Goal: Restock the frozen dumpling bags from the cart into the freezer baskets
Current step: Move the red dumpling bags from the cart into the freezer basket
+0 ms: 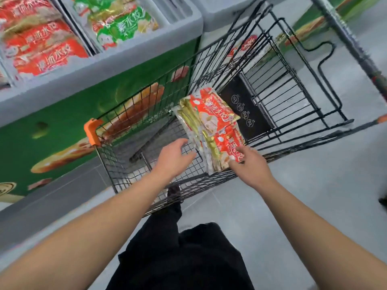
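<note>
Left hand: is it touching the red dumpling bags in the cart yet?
Apart. The head view shows bare cart mesh between the left hand and the red dumpling bags; only the right hand touches them.

A black wire shopping cart [209,122] with an orange corner guard [92,132] stands on a grey tiled floor [314,185], just right of a chest freezer [125,65] with a grey rim and a green printed front. On the cart's mesh bottom lie two overlapping red-and-gold frozen dumpling bags [211,124], towards its near right side, beside a black panel [247,109] on the folded child seat. In the freezer, red dumpling bags [41,42] are stacked in the left compartment and green dumpling bags [117,24] in the one to its right.
</note>
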A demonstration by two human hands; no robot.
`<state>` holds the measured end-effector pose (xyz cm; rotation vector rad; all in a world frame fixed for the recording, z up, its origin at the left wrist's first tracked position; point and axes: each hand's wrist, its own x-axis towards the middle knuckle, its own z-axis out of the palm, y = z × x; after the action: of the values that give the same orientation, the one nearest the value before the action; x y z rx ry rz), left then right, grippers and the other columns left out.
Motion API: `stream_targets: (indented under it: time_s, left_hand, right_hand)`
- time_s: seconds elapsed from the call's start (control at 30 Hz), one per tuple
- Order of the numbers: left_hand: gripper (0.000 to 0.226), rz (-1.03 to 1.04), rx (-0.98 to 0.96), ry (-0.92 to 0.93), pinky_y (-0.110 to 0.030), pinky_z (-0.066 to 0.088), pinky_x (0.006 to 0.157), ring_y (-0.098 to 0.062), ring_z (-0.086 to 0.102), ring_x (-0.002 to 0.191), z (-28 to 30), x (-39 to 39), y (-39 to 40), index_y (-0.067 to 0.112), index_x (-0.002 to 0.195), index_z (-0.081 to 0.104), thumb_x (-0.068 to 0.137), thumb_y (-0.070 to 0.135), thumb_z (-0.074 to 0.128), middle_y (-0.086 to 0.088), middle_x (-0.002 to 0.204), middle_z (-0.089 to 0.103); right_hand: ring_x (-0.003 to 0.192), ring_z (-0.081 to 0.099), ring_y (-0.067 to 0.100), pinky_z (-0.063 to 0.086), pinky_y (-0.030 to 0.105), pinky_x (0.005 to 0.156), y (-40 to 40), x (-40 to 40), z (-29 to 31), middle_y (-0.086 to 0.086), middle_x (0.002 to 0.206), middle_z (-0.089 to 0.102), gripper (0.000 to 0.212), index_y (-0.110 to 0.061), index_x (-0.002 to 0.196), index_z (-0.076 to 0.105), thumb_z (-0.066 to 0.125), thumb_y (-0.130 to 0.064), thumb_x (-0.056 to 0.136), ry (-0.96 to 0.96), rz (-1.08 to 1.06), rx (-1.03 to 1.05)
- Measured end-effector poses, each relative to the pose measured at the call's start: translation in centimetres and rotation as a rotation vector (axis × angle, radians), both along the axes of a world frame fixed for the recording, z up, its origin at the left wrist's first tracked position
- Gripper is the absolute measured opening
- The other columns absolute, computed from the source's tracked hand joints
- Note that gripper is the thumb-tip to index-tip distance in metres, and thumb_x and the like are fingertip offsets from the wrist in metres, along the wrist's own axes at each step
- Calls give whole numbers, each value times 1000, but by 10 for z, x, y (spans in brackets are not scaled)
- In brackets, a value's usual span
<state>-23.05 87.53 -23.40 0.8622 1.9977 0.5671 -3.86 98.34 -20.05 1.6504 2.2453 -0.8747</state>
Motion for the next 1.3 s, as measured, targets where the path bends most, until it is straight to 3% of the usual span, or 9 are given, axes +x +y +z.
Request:
stream_targets:
  time_s: [0.47, 0.53, 0.63, 0.77, 0.87, 0.97, 1.07, 1.17, 1.3]
  left_hand:
    - [52, 345, -222, -196, -32, 43, 108, -19, 57, 124, -99, 18, 106, 14, 140, 54, 93, 33, 63, -2, 135, 62]
    - [50, 425, -248, -222, -29, 46, 101, -17, 60, 118, -117, 21, 129, 13, 138, 56, 93, 34, 64, 1, 130, 64]
    - [47, 491, -285, -224, -22, 43, 91, -14, 60, 111, -140, 23, 160, 15, 133, 60, 92, 38, 64, 5, 123, 65]
    - [34, 578, -386, -166, -31, 54, 77, -24, 69, 93, -178, 23, 197, 15, 100, 72, 88, 44, 60, -5, 95, 74]
    - [29, 575, -460, -132, -34, 58, 74, -30, 70, 85, -192, 23, 212, 3, 87, 71, 89, 32, 63, -14, 88, 73]
    - [30, 725, -353, -308, -42, 56, 64, -27, 63, 62, -185, 24, 217, 9, 63, 58, 91, 20, 64, -13, 68, 66]
    - [28, 829, -252, -555, -26, 43, 49, -16, 52, 46, -157, 37, 204, 10, 66, 57, 92, 14, 67, -4, 56, 58]
    - [14, 738, -314, -711, -25, 46, 51, -16, 57, 52, -134, 57, 183, 1, 84, 66, 92, 12, 68, -11, 65, 64]
    - [35, 418, -497, -488, -26, 49, 59, -18, 60, 56, -127, 55, 166, 1, 75, 71, 89, 32, 68, -12, 65, 68]
  right_hand:
    - [126, 52, 26, 39, 35, 103, 122, -24, -106, 8, 138, 55, 51, -12, 137, 52, 64, -29, 91, -88, 84, -340]
    - [113, 58, 22, 44, 25, 92, 141, -24, -126, 5, 131, 58, 44, -12, 132, 54, 63, -29, 92, -72, 60, -395]
    - [81, 58, 4, 42, 5, 55, 164, -29, -151, -2, 115, 57, 36, -13, 127, 57, 65, -21, 92, 5, -68, -487]
    - [107, 61, 19, 49, 26, 77, 192, -36, -184, -1, 115, 63, 36, -16, 123, 61, 66, -25, 88, 47, -165, -539]
    - [101, 65, 23, 52, 37, 89, 202, -41, -199, 1, 105, 68, 18, -21, 100, 66, 69, -28, 84, 107, -365, -642]
    - [89, 66, 26, 51, 39, 79, 209, -47, -206, 8, 97, 67, 10, -14, 93, 63, 65, -21, 87, 226, -630, -797]
    - [87, 71, 20, 57, 31, 75, 209, -54, -205, 7, 105, 73, 13, -14, 110, 62, 57, -16, 98, 344, -884, -903]
    - [83, 72, 22, 61, 41, 74, 197, -48, -201, 7, 97, 74, 5, -18, 94, 65, 62, -14, 93, 326, -927, -771]
    - [93, 70, 28, 58, 50, 87, 196, -17, -212, 6, 101, 72, 18, -18, 85, 67, 61, -33, 79, 121, -674, -520]
